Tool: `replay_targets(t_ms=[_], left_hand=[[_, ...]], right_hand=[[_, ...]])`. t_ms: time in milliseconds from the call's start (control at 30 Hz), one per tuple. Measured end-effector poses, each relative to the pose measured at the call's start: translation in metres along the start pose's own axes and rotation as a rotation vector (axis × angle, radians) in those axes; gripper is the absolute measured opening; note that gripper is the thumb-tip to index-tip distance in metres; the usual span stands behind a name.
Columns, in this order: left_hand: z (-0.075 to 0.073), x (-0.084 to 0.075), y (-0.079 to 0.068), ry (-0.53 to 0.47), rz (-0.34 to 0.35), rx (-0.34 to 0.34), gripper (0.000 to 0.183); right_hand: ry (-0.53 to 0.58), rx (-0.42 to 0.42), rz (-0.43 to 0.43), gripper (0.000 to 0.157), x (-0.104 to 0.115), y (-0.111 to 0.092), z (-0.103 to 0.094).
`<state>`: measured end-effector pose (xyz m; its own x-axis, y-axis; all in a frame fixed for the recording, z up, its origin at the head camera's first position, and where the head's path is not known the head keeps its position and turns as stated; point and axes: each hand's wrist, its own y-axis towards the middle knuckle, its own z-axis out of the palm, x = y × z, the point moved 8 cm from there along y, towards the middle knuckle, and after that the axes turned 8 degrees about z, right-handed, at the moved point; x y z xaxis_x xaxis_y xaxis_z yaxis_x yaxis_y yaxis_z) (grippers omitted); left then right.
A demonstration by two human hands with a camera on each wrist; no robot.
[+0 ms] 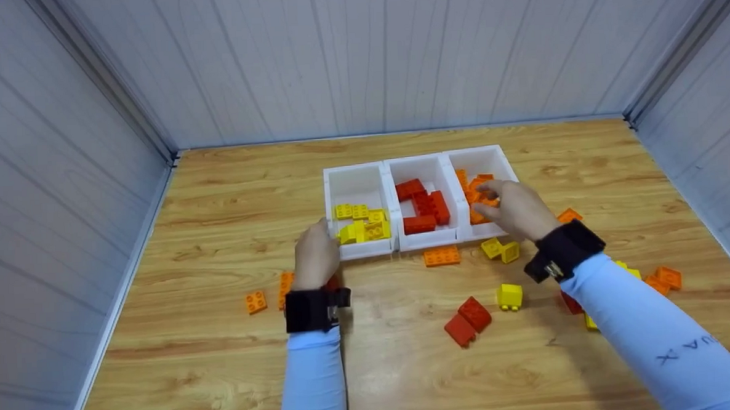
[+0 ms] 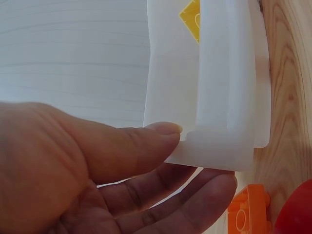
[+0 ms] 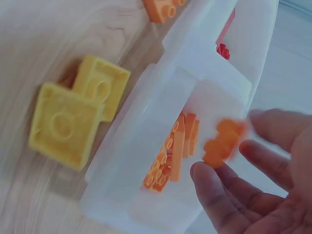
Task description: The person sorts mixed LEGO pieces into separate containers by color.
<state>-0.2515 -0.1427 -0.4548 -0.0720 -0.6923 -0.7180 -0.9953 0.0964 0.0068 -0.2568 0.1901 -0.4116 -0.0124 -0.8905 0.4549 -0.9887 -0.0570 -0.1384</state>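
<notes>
My left hand [image 1: 316, 255] grips the front left corner of a white bin [image 1: 362, 249], thumb on its edge and fingers beneath, clearer in the left wrist view. Yellow bricks [image 1: 360, 231] lie inside that bin. Over the right-hand white bin [image 1: 488, 230] is my right hand [image 1: 521, 209], thumb and fingers spread apart. A blurred orange brick [image 3: 224, 142] shows between its fingertips, above other orange bricks [image 3: 161, 165] in this bin. The middle bin [image 1: 428, 239] holds red bricks [image 1: 420, 224].
Near the bins' front lie an orange brick [image 1: 442, 256] and two yellow bricks [image 1: 500, 249]. Closer are red bricks [image 1: 467, 322] and a yellow brick [image 1: 509, 296]. Orange bricks lie at left [image 1: 256, 302] and right [image 1: 669, 277]. Grey panel walls [image 1: 383, 56] enclose the wooden table [image 1: 224, 371].
</notes>
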Motion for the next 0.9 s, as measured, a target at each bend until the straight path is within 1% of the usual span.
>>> replay_targets(t_ms=[100, 167, 233, 300, 367, 467, 567, 633, 700, 800, 900], left_hand=[[0.002, 0.0, 0.0, -0.006, -0.003, 0.007, 0.042], [0.001, -0.001, 0.0, -0.003, 0.008, 0.005, 0.041], [-0.001, -0.002, 0.0, 0.0, 0.02, -0.004, 0.041], [-0.002, -0.003, 0.0, 0.007, 0.03, -0.011, 0.04], [-0.003, -0.002, 0.0, 0.011, 0.031, -0.012, 0.04], [-0.002, -0.002, 0.0, 0.009, 0.034, -0.009, 0.04], [-0.001, -0.001, 0.0, -0.001, 0.036, -0.009, 0.041], [-0.001, -0.001, 0.0, 0.001, 0.04, -0.011, 0.041], [-0.001, -0.001, 0.0, 0.001, 0.037, -0.012, 0.041], [-0.001, 0.0, 0.0, -0.004, 0.031, -0.011, 0.041], [-0.001, 0.001, 0.0, -0.015, 0.021, -0.011, 0.042]], right_hand=[[0.003, -0.04, -0.007, 0.044, 0.004, 0.001, -0.003], [-0.013, -0.081, -0.042, 0.037, 0.01, -0.003, -0.006], [-0.027, -0.112, -0.098, 0.028, 0.018, -0.009, -0.004], [-0.042, -0.115, -0.166, 0.022, 0.027, -0.016, 0.002], [-0.055, -0.103, -0.228, 0.018, 0.035, -0.022, 0.013], [-0.072, -0.07, -0.288, 0.016, 0.043, -0.031, 0.034], [-0.113, -0.031, -0.331, 0.019, 0.047, -0.038, 0.055], [-0.154, 0.006, -0.361, 0.023, 0.048, -0.042, 0.069], [-0.191, 0.049, -0.374, 0.028, 0.049, -0.045, 0.08], [-0.233, 0.089, -0.368, 0.036, 0.049, -0.05, 0.091], [-0.283, 0.072, -0.364, 0.041, 0.05, -0.054, 0.094]])
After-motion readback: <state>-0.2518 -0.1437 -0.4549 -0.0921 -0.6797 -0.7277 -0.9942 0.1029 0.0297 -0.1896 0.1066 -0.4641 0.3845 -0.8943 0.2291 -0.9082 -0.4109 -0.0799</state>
